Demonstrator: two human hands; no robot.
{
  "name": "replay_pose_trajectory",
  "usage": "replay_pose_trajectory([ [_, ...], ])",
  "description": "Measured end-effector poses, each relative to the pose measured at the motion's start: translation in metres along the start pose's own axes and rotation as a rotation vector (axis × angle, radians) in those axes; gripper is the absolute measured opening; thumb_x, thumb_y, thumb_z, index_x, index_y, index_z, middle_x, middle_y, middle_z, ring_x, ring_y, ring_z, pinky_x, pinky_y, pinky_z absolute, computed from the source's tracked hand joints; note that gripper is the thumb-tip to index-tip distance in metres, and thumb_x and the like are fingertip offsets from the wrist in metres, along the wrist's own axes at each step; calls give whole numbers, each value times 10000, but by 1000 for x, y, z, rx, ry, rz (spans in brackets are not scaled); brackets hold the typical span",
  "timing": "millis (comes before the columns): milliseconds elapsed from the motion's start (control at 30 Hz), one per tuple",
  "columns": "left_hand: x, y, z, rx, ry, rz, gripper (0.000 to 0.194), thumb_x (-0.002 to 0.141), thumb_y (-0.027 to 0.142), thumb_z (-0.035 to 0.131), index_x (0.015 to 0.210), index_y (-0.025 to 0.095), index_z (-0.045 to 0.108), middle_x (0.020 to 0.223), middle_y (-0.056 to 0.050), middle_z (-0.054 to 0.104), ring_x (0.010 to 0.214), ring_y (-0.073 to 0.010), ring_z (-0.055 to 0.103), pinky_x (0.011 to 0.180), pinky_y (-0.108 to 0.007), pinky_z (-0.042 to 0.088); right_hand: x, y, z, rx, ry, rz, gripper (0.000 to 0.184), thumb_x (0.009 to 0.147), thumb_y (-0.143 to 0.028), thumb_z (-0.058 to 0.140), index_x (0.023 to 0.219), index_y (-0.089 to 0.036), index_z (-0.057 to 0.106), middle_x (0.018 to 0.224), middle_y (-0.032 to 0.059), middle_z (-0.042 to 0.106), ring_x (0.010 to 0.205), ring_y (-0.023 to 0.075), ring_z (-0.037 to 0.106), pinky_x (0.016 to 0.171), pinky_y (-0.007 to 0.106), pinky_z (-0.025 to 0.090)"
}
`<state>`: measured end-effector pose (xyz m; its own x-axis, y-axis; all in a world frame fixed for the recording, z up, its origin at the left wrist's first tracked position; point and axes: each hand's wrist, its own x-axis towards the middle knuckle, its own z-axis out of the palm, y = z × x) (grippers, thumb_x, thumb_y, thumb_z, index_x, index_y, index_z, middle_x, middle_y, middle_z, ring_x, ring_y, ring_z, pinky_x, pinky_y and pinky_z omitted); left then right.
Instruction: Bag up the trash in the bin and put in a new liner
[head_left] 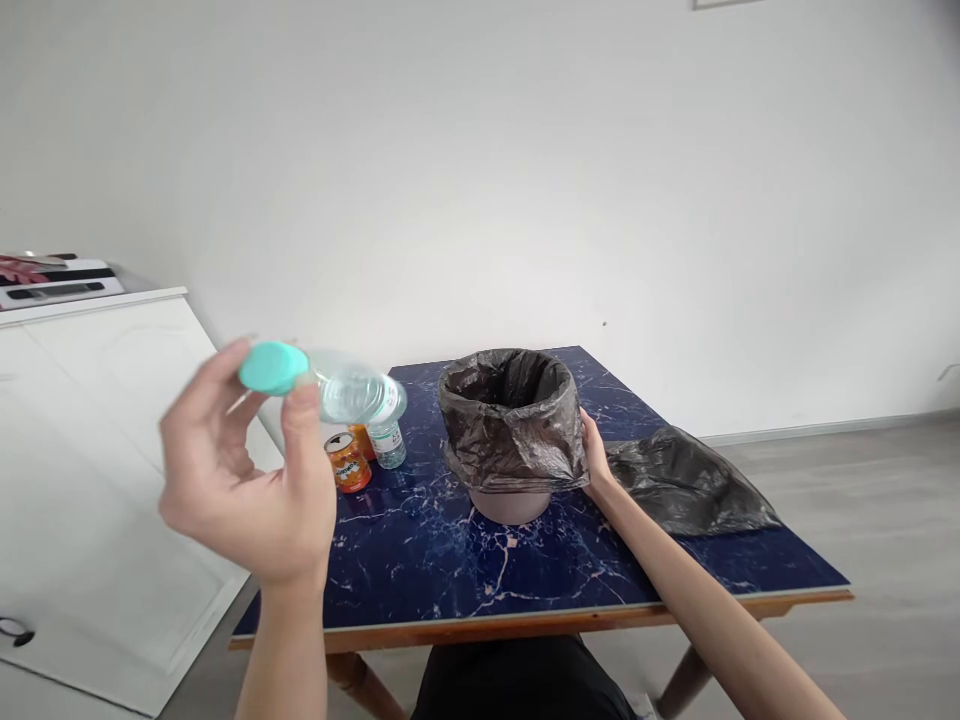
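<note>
A clear plastic bottle (349, 393) with a turquoise cap (274, 368) is pinched near its cap by the thumb and fingers of my left hand (255, 470). It is raised and tilted nearly level, its base pointing right. My right hand (594, 448) rests against the right side of a small bin lined with a black trash bag (517, 440); its fingers are partly hidden behind the bag. The bag is folded over the rim, and the bin's pale base (510, 507) shows below. Under the raised bottle stand an orange soda can (349, 465) and another clear bottle (388, 445).
A dark blue marble-patterned table (420, 560) with a wooden edge carries everything. Another black plastic bag (690, 485) lies flat at the right. A white cabinet (97, 480) stands left, with items on top. A second orange item (363, 440) is partly hidden behind the can.
</note>
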<state>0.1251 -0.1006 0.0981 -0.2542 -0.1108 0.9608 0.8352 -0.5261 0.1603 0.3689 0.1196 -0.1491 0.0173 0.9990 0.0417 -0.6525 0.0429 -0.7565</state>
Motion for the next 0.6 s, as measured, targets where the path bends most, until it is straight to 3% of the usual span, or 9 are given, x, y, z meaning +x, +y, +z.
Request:
replay_pose_trajectory([
  [100,19,13,23,-212,2,34,445,978,430,792,1365,230,703,1342,-50,745,1187,-296,771,977,-533,674,0,-2,0,5,-12,6,538,773,-723,763,1124,-315,790,1077,22,846,1169,342,776,1010,514,630],
  [233,28,9,64,-373,-246,-137,376,1038,428,747,1368,262,681,1361,-49,753,1245,-261,754,1049,-503,665,2,-4,0,21,-12,8,542,768,-718,762,1125,-310,785,1065,29,845,1171,344,775,1007,515,629],
  [400,3,-16,111,-352,-583,-213,392,1046,494,710,1344,242,675,1366,-81,764,1248,-250,751,1054,-458,664,6,-3,0,41,3,6,502,768,-694,772,1080,-301,785,1047,14,845,1163,329,775,1004,487,628],
  [600,-24,-38,130,-299,-827,-309,291,1050,381,695,1285,209,686,1300,-117,790,1209,-257,767,998,-419,688,8,-2,0,60,19,3,440,798,-675,756,1038,-307,789,1012,-17,842,1159,308,770,1021,454,622],
])
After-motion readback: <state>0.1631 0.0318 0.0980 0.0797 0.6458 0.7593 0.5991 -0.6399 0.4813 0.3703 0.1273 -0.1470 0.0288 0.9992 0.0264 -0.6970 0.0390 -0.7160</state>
